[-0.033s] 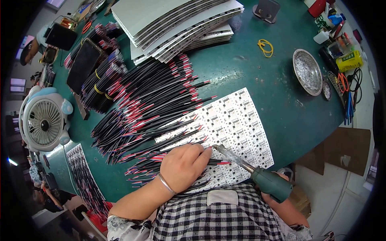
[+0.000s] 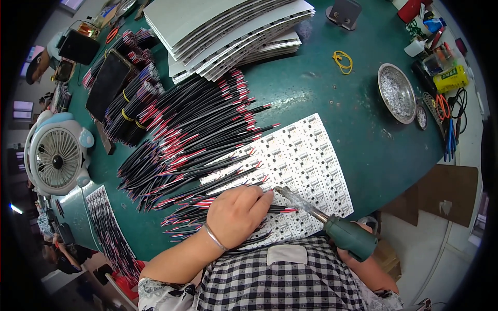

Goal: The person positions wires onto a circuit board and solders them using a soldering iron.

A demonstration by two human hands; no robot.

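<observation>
Circuit-board sheet (image 2: 305, 168), thin, flat and white, with rows of small dark parts, is laid on the green, faintly glossy worktop (image 2: 363, 150) just off the centre of the view, toward four o'clock. The step in hand is judged to be the soldering of wires to it. At four o'clock a green-handled soldering iron (image 2: 353, 238) is gripped by the right hand (image 2: 346, 257); its fingers are mostly hidden but seem to be wrapped round the handle. The dull metal shaft is aimed toward ten o'clock. At six o'clock, the thumb and forefinger of the left hand (image 2: 236, 215) are pressed together, apparently pinching a thin wire end (image 2: 272, 190) just beside the iron's tip (image 2: 280, 190); whether tip and wire are touching cannot be told. By the next move, a still wire and a light, exact touch seem to be called for.

At twelve o'clock, stiff pale boards (image 2: 228, 39) are stacked, their edges fanned. Between nine and ten, slim black wires (image 2: 192, 135) with red and white ends are spread, some laid over the sheet. At two, a shallow metal bowl (image 2: 385, 75) is filled with silvery, rough-looking matter. Between one and two, a smooth yellow band (image 2: 350, 63) is left loosely looped.
</observation>
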